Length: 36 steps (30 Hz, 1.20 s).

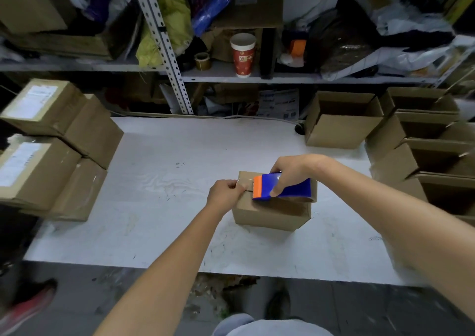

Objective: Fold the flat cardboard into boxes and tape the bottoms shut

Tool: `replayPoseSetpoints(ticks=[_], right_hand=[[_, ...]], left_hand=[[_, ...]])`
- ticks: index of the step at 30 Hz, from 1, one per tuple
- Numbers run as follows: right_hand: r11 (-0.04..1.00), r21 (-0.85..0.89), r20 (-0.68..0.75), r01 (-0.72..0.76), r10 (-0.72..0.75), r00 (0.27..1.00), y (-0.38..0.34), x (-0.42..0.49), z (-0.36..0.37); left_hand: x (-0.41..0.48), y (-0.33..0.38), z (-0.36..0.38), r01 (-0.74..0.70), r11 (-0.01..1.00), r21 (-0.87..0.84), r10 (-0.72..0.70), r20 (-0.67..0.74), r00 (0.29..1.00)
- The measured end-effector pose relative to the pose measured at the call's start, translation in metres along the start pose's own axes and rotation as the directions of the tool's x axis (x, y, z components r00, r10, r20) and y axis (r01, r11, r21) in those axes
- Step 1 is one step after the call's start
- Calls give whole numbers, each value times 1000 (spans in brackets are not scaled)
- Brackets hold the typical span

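A small folded cardboard box [270, 213] sits on the white table [164, 181], its flaps closed on top. My right hand [290, 171] grips a blue tape dispenser [285, 188] with an orange blade guard, lying on the box's top. My left hand [225, 193] pinches the clear tape end [243, 182] at the box's left edge, beside the dispenser's blade.
Sealed labelled boxes [48, 145] are stacked at the table's left. Open folded boxes [421, 140] stand along the right, one [341, 120] at the back. A metal shelf behind holds a paper cup [243, 54], a tape roll [203, 60] and bags. A red shoe [28, 307] shows at bottom left.
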State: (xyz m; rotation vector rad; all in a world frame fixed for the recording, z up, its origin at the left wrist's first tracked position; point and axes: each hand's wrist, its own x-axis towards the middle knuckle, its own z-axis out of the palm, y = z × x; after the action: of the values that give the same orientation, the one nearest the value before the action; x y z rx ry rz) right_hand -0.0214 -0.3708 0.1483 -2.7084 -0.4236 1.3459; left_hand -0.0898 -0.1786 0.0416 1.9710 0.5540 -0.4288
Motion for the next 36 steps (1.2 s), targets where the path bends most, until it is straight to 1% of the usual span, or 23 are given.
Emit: replayPoseSetpoints(ticks=[3, 7, 11, 13, 15, 18, 21, 23, 26, 29, 33, 36], right_hand=[[1000, 2, -15, 10, -10, 1000, 0, -1, 3], [1000, 17, -98, 20, -19, 995, 2, -2, 10], [1000, 17, -71, 13, -12, 997, 10, -10, 8], [1000, -1, -54, -28, 28, 998, 34, -22, 4], [995, -15, -39, -99, 98, 994, 73, -38, 5], [974, 33, -7, -223, 223, 975, 133, -60, 18], [955, 84, 26, -285, 284, 959, 159, -68, 32], [956, 100, 10, -276, 277, 961, 158, -60, 43], [970, 121, -61, -210, 219, 974, 148, -40, 63], [968, 199, -105, -150, 174, 979, 141, -32, 76], [942, 315, -126, -116, 162, 979, 146, -28, 87], [949, 295, -155, -115, 166, 974, 143, -30, 88]], left_hand=[[-1, 1, 2, -10, 997, 74, 12, -25, 1000], [-1, 6, 1, -6, 990, 144, 12, -40, 999], [-2, 7, 1, -4, 991, 134, 9, -39, 999], [-2, 5, 3, -6, 994, 107, 11, -47, 999], [-2, 5, 3, -7, 995, 95, 12, -46, 999], [-1, 5, 4, 1, 997, 76, 2, -43, 999], [-1, 8, 5, 2, 998, 70, 1, -44, 999], [-1, 7, 5, 6, 998, 67, -4, -38, 999], [-4, 7, 4, -1, 999, 54, 2, -16, 1000], [-7, 5, 5, -28, 998, 58, 28, -2, 1000], [-14, 3, 7, -53, 998, 45, 51, 51, 997], [-16, 4, 7, -80, 993, 83, 76, 42, 996]])
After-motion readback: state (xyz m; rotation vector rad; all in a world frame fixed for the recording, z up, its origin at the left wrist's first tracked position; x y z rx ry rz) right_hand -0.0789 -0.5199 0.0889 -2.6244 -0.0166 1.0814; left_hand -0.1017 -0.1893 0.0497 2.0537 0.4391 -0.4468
